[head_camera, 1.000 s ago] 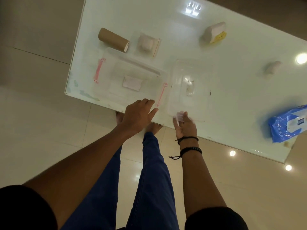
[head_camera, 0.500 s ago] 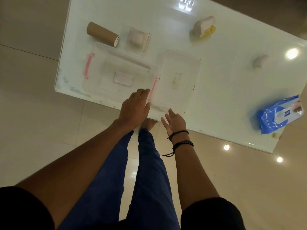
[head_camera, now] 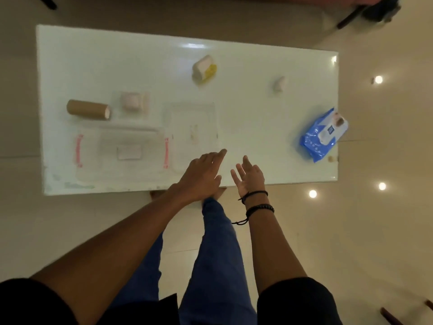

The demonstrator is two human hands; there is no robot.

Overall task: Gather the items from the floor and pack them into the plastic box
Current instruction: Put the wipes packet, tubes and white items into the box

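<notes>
A clear plastic box (head_camera: 121, 151) with pink latches lies open on the white board (head_camera: 253, 127), its clear lid (head_camera: 193, 134) flat beside it on the right. A brown cardboard roll (head_camera: 87, 109) and a pale pink packet (head_camera: 132, 101) lie behind the box. Farther right are a white and yellow item (head_camera: 203, 68), a small white item (head_camera: 279, 83) and a blue wipes pack (head_camera: 324, 134). My left hand (head_camera: 201, 174) hovers open over the lid's near right corner. My right hand (head_camera: 249, 175) is open, palm up, beside it, holding nothing.
The white board rests on a glossy beige tiled floor (head_camera: 365, 231) with lamp reflections. My legs in blue trousers (head_camera: 218, 242) stand at the board's near edge. Dark furniture legs (head_camera: 351, 16) show at the top right, and another at the bottom right corner.
Both hands have left the box and lid and shifted right along the board's near edge. The view has swung so the board looks level.
</notes>
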